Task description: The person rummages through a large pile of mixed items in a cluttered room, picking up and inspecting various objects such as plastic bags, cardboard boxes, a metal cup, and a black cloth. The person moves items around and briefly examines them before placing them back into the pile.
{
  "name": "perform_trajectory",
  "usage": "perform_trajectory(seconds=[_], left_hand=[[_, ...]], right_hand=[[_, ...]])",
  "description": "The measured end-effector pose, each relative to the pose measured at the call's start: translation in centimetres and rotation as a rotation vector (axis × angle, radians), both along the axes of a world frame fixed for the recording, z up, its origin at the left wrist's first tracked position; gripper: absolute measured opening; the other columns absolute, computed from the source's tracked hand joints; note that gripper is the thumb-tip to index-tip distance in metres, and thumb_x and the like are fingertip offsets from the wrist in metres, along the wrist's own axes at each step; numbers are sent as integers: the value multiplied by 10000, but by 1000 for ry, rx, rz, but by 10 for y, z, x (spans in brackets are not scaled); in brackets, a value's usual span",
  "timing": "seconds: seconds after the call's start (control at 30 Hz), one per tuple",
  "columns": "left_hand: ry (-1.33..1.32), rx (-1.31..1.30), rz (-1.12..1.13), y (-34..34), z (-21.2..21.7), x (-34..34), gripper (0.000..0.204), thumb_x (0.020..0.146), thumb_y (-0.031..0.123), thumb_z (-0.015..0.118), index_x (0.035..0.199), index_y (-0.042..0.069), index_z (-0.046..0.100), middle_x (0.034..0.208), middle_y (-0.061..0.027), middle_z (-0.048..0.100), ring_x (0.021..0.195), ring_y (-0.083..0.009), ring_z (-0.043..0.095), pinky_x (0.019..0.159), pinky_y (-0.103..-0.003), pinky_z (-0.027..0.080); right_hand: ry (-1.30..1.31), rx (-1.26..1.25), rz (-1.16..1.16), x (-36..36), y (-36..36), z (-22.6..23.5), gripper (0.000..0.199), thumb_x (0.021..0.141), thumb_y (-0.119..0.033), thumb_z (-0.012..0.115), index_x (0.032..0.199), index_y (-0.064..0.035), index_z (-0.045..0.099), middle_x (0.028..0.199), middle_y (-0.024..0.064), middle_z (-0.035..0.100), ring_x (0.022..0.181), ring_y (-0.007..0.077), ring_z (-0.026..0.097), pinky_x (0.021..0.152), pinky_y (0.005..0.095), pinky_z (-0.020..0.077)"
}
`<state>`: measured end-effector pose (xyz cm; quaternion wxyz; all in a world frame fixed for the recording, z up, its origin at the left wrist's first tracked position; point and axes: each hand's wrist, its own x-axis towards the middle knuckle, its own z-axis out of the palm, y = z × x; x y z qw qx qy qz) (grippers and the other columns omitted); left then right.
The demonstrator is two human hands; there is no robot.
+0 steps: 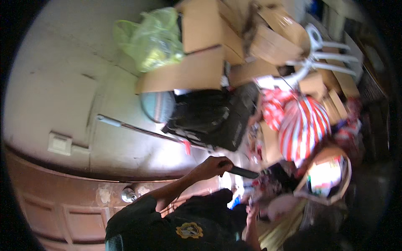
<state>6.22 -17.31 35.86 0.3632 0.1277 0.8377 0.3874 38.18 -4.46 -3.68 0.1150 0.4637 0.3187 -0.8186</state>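
Note:
My left hand [217, 166] is raised in front of my dark shirt, its fingers wrapped round a long, flat black object [243, 172]. That object points to the right; its exact kind does not show. Lower and to the right, my right hand [251, 212] is small and blurred beside a cluttered patch of things. Its fingers are too smeared to read. Beyond my left hand lies a black backpack [209, 117]. A metal pole [142, 130] with a pale grip slants down beside the backpack.
Cardboard boxes [203, 27] and a green plastic bag [157, 44] are piled at the far side. Right of the backpack sit a red-and-white striped bag [302, 129], a white plastic rack-like piece [312, 58] and an open carton [345, 182]. A brown door [86, 224] with a round knob [129, 194] stands left.

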Motion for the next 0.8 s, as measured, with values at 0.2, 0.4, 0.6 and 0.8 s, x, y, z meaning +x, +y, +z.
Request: perform_trajectory(seconds=[0.2, 0.4, 0.6, 0.8], left_hand=[[-67, 284, -316, 35, 81, -15, 212, 918, 201, 633, 1029, 22, 656, 916, -115, 691, 794, -167, 656, 735, -314, 505], [1233, 393, 195, -39, 282, -137, 117, 819, 71, 564, 869, 6, 647, 975, -128, 679, 935, -195, 614, 829, -312, 476], [1721, -454, 757, -148, 395, -282, 492, 789, 470, 670, 931, 0, 697, 937, -200, 703, 913, -395, 663, 786, -423, 517], [882, -958, 135, -179, 391, -441, 560, 827, 550, 631, 1005, 26, 714, 978, -192, 709, 951, -290, 691, 812, -422, 524]], right_hand=[[161, 138, -269, -34, 28, 39, 429, 983, -442, 471, 1200, -78, 537, 981, 107, 629, 789, 225, 645, 618, 341, 559], [-187, 54, -178, 33, 126, -36, 462, 910, -474, 555, 1197, -112, 540, 906, 90, 630, 624, 227, 604, 464, 332, 492], [-225, 336, -244, 44, 111, 35, 520, 875, -502, 570, 1209, -105, 535, 1023, 103, 609, 758, 242, 596, 578, 359, 480], [-335, 270, -285, 93, 63, 61, 599, 854, -528, 590, 1300, -138, 497, 1090, 106, 602, 872, 266, 595, 723, 471, 469]])
